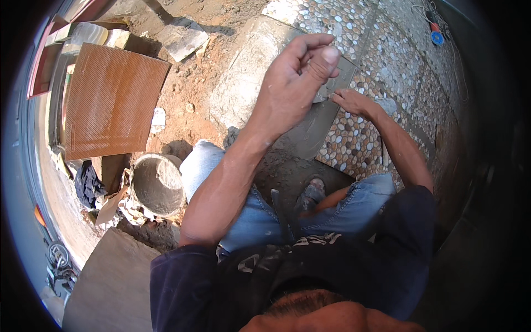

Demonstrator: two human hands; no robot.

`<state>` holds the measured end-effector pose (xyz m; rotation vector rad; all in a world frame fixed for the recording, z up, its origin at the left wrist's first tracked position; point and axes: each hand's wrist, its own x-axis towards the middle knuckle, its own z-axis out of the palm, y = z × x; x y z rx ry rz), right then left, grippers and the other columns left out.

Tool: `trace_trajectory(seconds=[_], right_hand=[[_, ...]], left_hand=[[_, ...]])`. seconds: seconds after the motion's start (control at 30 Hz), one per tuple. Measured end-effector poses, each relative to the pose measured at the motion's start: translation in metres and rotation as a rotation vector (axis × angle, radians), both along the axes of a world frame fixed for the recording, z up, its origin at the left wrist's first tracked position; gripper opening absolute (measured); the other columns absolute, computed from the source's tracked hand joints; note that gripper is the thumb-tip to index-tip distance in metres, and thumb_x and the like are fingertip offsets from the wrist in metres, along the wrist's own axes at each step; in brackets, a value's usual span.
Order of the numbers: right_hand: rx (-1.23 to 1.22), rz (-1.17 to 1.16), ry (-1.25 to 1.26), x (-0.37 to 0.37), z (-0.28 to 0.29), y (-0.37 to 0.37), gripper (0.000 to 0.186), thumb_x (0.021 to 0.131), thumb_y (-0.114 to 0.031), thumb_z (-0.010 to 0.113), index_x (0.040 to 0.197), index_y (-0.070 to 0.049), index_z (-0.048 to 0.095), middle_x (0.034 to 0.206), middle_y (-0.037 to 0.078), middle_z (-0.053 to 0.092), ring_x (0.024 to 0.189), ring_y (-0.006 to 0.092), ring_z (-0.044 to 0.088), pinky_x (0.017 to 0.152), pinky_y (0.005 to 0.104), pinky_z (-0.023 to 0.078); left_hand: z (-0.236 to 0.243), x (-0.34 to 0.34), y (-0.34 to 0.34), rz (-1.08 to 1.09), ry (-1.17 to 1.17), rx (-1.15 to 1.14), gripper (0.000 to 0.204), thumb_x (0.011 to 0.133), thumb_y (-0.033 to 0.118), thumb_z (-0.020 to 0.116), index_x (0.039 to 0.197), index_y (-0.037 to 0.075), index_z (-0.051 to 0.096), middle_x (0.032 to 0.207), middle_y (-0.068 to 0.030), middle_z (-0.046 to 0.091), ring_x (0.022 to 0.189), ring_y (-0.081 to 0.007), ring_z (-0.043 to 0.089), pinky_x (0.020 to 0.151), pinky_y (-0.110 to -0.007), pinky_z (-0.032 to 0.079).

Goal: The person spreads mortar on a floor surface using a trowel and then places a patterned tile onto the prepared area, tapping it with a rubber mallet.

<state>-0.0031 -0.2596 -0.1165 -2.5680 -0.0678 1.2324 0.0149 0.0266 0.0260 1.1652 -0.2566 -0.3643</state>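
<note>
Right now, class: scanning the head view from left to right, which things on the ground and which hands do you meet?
Brown tile → mortar bucket → left hand → right hand → pebble-patterned tiles → blue round object.

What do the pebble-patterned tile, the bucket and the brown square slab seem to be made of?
Pebble tile: likely glazed ceramic, printed stones with a slight sheen. Bucket: unclear under its grey mortar crust, possibly plastic or metal. Brown slab: probably a ceramic tile's unglazed back, matte with fine ribbing.

harsh sunlight, hard shadows on the dirt (pixel 193 83); fisheye bends the edges, black vignette at the rim, centre sharp.
</note>
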Motion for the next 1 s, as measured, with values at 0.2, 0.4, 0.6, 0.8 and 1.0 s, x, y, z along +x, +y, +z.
trace_trajectory(seconds=[0.2,0.4,0.6,0.8,1.0], right_hand=[[0.116,-0.225,0.343,-0.004,-0.044,0.024,0.05,0.095,-0.041,0.038,0.119,0.0,0.055,0.099,0.024,0.063,0.086,0.0346,0.063,0.077,0.0441,0.049],[0.222,0.309,-0.086,-0.079,-0.109,0.034,0.043,0.095,-0.039,0.041,0.115,-0.004,0.056,0.092,0.026,0.065,0.073,0.0391,0.065,0.068,0.0477,0.052],[-0.16,0.175,-0.264,-0.103,-0.052,0.041,0.043,0.095,-0.043,0.045,0.107,-0.004,0.058,0.077,0.02,0.067,0.076,0.0385,0.066,0.068,0.0493,0.053],[-0.078,-0.098,-0.382,-0.075,-0.068,0.014,0.041,0.096,-0.036,0.039,0.109,-0.002,0.057,0.08,0.023,0.065,0.064,0.0348,0.066,0.066,0.0453,0.052],[0.132,-0.096,0.205,0.01,-0.043,0.032,0.053,0.094,-0.044,0.035,0.115,0.001,0.055,0.088,0.02,0.063,0.063,0.0304,0.063,0.067,0.0464,0.05]], left_hand=[[0.005,0.009,0.023,0.251,0.063,-0.05,0.064,0.099,0.047,0.04,0.132,-0.008,0.039,0.118,-0.0242,0.057,0.096,-0.0272,0.065,0.082,-0.033,0.055],[0.001,0.013,0.027,0.29,0.083,-0.048,0.061,0.1,0.047,0.037,0.131,-0.006,0.04,0.118,-0.0233,0.057,0.096,-0.0279,0.065,0.083,-0.035,0.055],[0.005,0.008,0.028,0.291,0.088,-0.025,0.062,0.1,0.048,0.037,0.132,-0.004,0.04,0.121,-0.0229,0.055,0.099,-0.0284,0.063,0.086,-0.037,0.054],[0.008,0.005,0.029,0.278,0.054,0.0,0.062,0.099,0.049,0.038,0.132,-0.004,0.041,0.121,-0.0226,0.055,0.099,-0.028,0.062,0.087,-0.036,0.053],[0.006,0.007,0.025,0.289,0.09,-0.002,0.062,0.099,0.048,0.038,0.132,-0.004,0.041,0.121,-0.0223,0.055,0.099,-0.0282,0.062,0.088,-0.036,0.053]])
